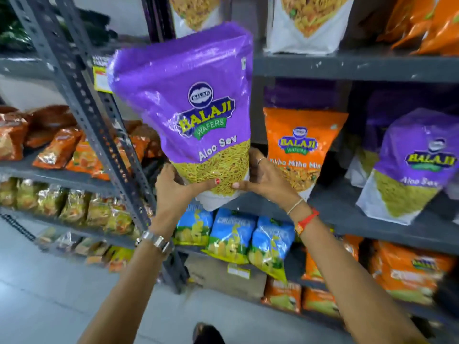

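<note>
A large purple Aloo Sev snack bag (183, 95) stands upright in the air in front of a grey metal shelf unit. My left hand (173, 187) grips its lower left corner, thumb across the front. My right hand (263, 177) grips the lower right corner, fingers wrapped behind the bag. The bag's white bottom shows below both thumbs.
An orange snack bag (303, 145) and a second purple Aloo Sev bag (409, 167) stand on the grey shelf (342, 212) behind. Blue bags (233, 237) sit on the shelf below. A slotted upright post (99, 125) stands left. Grey floor (49, 294) lies below.
</note>
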{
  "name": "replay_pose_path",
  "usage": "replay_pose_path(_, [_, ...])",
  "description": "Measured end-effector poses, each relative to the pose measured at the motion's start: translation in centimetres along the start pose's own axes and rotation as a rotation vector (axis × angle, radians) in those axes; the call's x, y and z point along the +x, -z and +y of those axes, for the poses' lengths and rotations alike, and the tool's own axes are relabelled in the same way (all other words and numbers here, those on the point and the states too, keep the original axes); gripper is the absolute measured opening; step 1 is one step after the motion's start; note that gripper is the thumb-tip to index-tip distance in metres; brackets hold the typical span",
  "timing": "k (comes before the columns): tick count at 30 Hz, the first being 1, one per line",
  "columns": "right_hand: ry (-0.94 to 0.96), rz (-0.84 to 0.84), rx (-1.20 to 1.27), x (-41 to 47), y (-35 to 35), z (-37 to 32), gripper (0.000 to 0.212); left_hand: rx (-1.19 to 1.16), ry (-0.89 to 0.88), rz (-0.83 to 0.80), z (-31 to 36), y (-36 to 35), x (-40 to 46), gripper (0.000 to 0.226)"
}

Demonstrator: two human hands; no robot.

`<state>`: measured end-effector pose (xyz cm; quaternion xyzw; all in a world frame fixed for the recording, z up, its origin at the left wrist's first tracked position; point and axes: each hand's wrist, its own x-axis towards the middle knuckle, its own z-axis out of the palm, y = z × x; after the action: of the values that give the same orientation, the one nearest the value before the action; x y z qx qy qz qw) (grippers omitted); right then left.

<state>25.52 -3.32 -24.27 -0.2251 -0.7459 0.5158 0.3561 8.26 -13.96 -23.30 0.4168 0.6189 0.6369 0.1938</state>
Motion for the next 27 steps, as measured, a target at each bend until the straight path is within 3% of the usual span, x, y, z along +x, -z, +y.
replay_pose_path(6, [-0.130, 0.036, -0.030, -1.6, -0.7, 7.3, 0.087, 0.095, 0.059, 0.126, -6.6, -3.6, -2.4, 0.053])
replay_pose_path(11, [-0.194, 0.129, -0.056, -1.5, -0.5, 9.8, 0.079, 0.138, 0.133, 0.144, -8.2, -6.6, -2.1, 0.040])
replay_pose_path(16, [-0.224, 0.301, -0.142, 0.1, -0.6, 12.1, 0.071, 0.203, 0.158, 0.153, -9.5, -9.1, -0.3, 0.052])
replay_pose_path(22, [-0.221, 0.601, -0.288, 1.7, -2.0, 12.8, 0.058, 0.338, 0.136, 0.171, -10.3, -11.5, 1.6, 0.084])
replay_pose_path(27, [-0.166, 0.574, -0.347, 1.6, -1.9, 13.2, 0.059, 0.446, 0.146, 0.221, -10.3, -12.8, 2.3, 0.093])
